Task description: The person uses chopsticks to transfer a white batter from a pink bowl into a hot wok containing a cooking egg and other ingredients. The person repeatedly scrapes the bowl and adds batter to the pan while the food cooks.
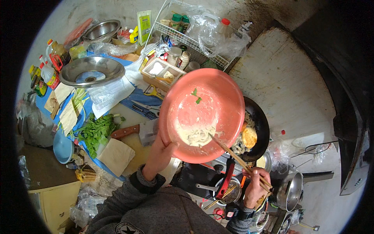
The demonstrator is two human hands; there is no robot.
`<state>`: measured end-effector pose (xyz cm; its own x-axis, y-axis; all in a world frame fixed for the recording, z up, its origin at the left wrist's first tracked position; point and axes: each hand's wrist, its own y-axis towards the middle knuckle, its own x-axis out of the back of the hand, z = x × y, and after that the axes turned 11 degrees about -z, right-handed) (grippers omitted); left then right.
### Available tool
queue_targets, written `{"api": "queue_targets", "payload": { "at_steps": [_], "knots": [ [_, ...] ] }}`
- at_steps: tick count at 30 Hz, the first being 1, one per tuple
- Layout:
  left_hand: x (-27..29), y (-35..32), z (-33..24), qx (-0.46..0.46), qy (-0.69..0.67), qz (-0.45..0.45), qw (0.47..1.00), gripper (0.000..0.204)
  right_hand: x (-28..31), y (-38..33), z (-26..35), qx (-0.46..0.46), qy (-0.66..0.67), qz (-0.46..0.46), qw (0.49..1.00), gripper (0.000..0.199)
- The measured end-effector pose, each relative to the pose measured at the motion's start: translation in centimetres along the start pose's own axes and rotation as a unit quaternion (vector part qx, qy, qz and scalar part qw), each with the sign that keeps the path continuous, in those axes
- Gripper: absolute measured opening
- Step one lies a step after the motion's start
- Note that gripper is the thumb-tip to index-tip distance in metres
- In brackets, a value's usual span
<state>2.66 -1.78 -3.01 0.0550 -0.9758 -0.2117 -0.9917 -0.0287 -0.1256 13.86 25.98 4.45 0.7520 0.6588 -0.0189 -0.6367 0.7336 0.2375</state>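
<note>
My left hand (159,156) is closed on the near left rim of a pink plastic basin (230,101), thumb over the edge. The basin is tilted, and pale wet batter (189,132) with a greyish lump lies at its near side. A small green leaf (196,97) clings to the inside. In my right hand (257,188) is a pair of wooden chopsticks (235,156), their tips down in the batter. Partly hidden behind the basin stands a black frying pan (261,117) with a red handle. It contains a golden fried piece (249,137) and paler battered bits.
A cleaver (146,132) with a wooden handle lies on the board left of the basin, beside leafy greens (97,134). Farther left are a steel bowl (111,70) and several bottles. A small pot (231,194) and a steel pot (291,191) stand near my right arm.
</note>
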Motion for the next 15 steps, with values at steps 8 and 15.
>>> {"api": "queue_targets", "payload": {
  "at_steps": [8,15],
  "knots": [
    [-1.1,-0.5,-0.8,-0.050,-0.004,0.013,0.999,0.047,-3.0,-0.4,0.6,0.143,-0.174,0.085,0.970,0.006],
    [-1.1,-0.5,-1.0,-0.057,0.012,0.042,0.997,0.060,-3.3,-0.8,0.9,0.201,-0.235,0.127,0.942,0.008]
  ]
}}
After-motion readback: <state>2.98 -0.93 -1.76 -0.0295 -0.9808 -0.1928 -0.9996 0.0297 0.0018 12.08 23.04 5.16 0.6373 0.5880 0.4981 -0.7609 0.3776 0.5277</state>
